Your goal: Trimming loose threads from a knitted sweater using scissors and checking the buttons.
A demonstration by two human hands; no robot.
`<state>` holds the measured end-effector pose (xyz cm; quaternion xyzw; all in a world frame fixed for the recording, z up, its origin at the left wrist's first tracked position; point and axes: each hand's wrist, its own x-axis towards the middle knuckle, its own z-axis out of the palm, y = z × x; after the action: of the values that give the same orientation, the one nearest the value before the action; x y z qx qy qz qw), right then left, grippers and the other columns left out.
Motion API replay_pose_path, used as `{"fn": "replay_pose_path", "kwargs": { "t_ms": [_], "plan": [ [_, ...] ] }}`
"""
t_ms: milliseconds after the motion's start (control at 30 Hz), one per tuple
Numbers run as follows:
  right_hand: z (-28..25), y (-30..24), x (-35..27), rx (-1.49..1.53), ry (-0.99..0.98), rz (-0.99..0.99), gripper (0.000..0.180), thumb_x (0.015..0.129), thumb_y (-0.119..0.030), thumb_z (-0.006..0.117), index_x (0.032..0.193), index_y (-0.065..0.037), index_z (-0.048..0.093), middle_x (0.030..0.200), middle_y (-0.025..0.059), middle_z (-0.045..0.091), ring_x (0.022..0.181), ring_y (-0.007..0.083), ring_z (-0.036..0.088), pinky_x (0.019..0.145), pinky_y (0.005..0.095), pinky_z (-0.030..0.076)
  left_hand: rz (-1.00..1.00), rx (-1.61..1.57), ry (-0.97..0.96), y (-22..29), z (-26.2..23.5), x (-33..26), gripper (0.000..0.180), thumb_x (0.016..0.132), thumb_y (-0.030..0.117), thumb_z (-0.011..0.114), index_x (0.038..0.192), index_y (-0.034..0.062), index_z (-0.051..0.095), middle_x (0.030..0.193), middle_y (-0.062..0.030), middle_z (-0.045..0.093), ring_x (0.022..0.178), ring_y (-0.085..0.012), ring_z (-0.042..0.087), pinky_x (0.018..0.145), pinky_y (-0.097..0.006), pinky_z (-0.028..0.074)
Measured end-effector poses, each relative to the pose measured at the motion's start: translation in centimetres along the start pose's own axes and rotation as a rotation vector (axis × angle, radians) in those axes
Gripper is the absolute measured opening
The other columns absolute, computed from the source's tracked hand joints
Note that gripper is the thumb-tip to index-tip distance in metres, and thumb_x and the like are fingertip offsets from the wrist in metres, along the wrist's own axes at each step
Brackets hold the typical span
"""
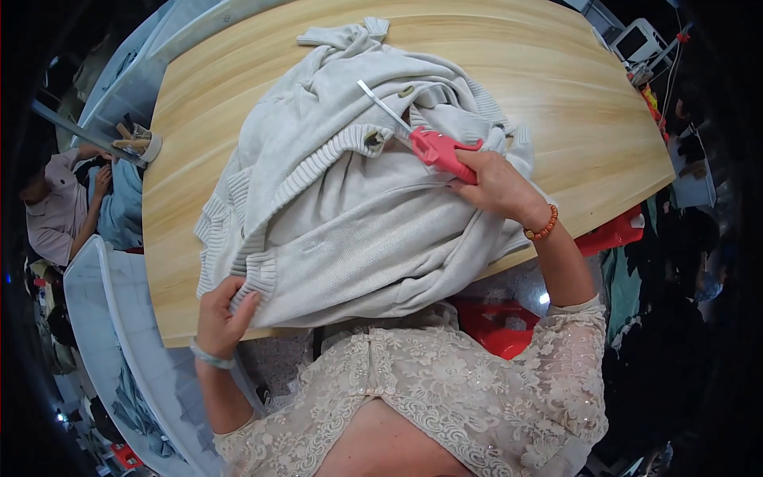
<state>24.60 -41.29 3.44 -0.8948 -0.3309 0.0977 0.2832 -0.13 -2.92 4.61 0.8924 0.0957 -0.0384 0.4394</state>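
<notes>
Co-worker: seated at the far left in a pale shirt [67, 179], hands at a blue-grey cloth [122, 208].
Bin: white bin [107, 278] beside the table's left edge, with grey-green cloth lying inside it.
Cup: a white cup [155, 148] at the table's left edge, with brown-handled things standing in it.
Table: pale wood-grain table [187, 103], curved by the lens, beneath the knitwear.
Left hand: the left hand [224, 316] is nearly closed, thumb and fingers pinching a ribbed edge at the near left corner of the cardigan; a pale bangle [211, 354] circles the wrist.
Cardigan: the cream cardigan [342, 230] lies rumpled across the table's middle, its near side reaching the edge in front of the person; a dark button [373, 140] shows on the ribbed band.
Tool: pink tool [442, 153] above the cardigan, its thin pale shaft slanting up and left.
Right hand: the right hand [499, 187] is curled closed round the tool's rear end; orange-red beads [543, 225] circle the wrist.
Stool: a red stool [497, 324], partly hidden below the table's near edge.
Device: a white box-like device [638, 41] beyond the table's far right corner.
</notes>
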Motion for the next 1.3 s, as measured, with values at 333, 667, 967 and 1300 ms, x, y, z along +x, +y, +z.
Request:
{"fn": "replay_pose_path", "kwargs": {
  "t_ms": [333, 667, 967, 1300],
  "plan": [
    [-0.5, 3.8, -2.6, -0.256, 0.313, 0.148, 0.021, 0.079, -0.005, 0.060, 0.099, -0.001, 0.059, 0.088, 0.0253, 0.064, 0.085, 0.0458, 0.061, 0.075, 0.0495, 0.049, 0.107, -0.214, 0.141, 1.0, 4.2, 4.0, 0.012, 0.091, 0.007, 0.066, 0.100, -0.0005, 0.065, 0.081, 0.0033, 0.060, 0.074, -0.0034, 0.050, 0.065, -0.020, 0.042],
    [-9.0, 5.2, -3.3, -0.131, 0.219, 0.151, 0.021, 0.085, -0.017, 0.063, 0.098, 0.000, 0.067, 0.082, 0.0202, 0.068, 0.076, 0.0327, 0.067, 0.075, 0.0406, 0.052, 0.021, -0.321, 0.033, -2.2, -0.1, 5.1, 0.013, 0.094, 0.006, 0.063, 0.105, -0.0002, 0.063, 0.088, 0.0044, 0.061, 0.076, -0.0017, 0.049, 0.067, -0.018, 0.040],
    [-4.5, 13.4, -4.9, -0.800, 0.484, 0.671, 0.028, 0.093, -0.024, 0.060, 0.113, -0.006, 0.055, 0.086, 0.0216, 0.068, 0.087, 0.0404, 0.067, 0.074, 0.0514, 0.053, 0.448, 0.556, 0.423, 5.4, 6.3, 6.4, 0.038, 0.082, 0.000, 0.067, 0.119, 0.0026, 0.061, 0.123, -0.0202, 0.057, 0.114, -0.0384, 0.055, 0.097, -0.043, 0.044],
    [-7.6, 8.5, -11.9, -0.432, 0.188, 0.293, 0.019, 0.089, -0.020, 0.063, 0.098, -0.005, 0.057, 0.080, 0.0225, 0.063, 0.081, 0.0431, 0.061, 0.074, 0.0521, 0.048, 0.876, 0.499, -0.158, 15.2, 26.6, 21.3, 0.053, 0.091, 0.037, 0.059, 0.135, 0.0067, 0.053, 0.146, -0.0221, 0.043, 0.139, -0.0384, 0.035, 0.117, -0.047, 0.024]
  ]
}}
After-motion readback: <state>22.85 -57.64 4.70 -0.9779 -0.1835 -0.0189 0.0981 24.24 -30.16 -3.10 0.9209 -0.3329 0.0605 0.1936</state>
